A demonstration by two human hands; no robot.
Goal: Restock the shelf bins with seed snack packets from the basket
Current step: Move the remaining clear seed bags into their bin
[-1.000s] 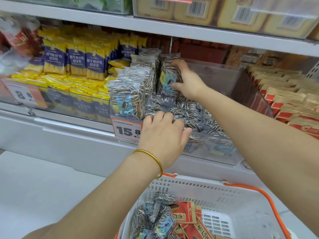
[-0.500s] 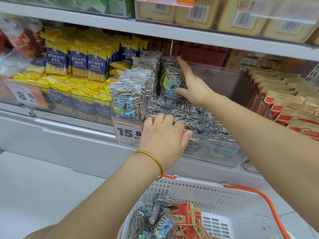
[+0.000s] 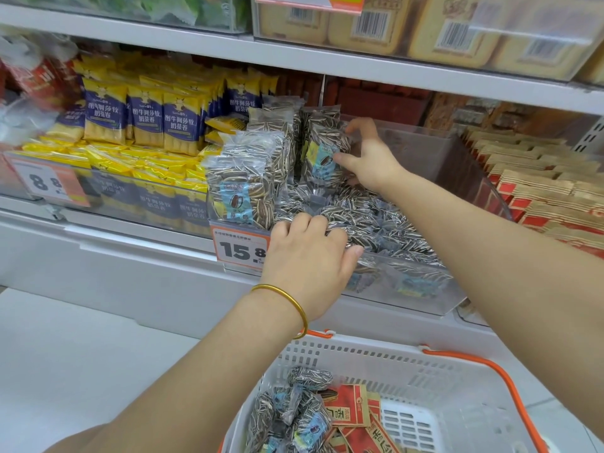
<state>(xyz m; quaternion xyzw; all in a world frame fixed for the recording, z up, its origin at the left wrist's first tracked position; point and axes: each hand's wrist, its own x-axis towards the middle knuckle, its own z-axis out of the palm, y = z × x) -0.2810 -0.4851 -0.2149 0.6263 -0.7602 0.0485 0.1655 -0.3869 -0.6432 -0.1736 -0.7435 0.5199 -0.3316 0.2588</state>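
Observation:
A clear shelf bin (image 3: pixel 425 299) holds striped sunflower seed packets, some lying flat (image 3: pixel 369 220) and some standing at its left (image 3: pixel 242 191). My right hand (image 3: pixel 369 158) reaches deep into the bin and pinches one upright seed packet (image 3: pixel 322 148), thumb on its front and fingers behind it. At the bin's front rim, my left hand (image 3: pixel 307 259) has its fingers curled down over the flat packets. Below, the white basket (image 3: pixel 376 358) holds more seed packets (image 3: pixel 307 416).
Red packets (image 3: pixel 349 407) lie in the basket beside the seed ones. Yellow-and-blue snack packs (image 3: pixel 147 119) fill the bin on the left, tan-and-red packets (image 3: pixel 539 191) the one on the right. A 15.8 price tag (image 3: pixel 238 248) hangs on the bin front. The upper shelf (image 3: pixel 327 63) overhangs closely.
My right hand went from lying against the upright packet's side to pinching it, thumb in front. My left hand has stayed at the bin's front rim.

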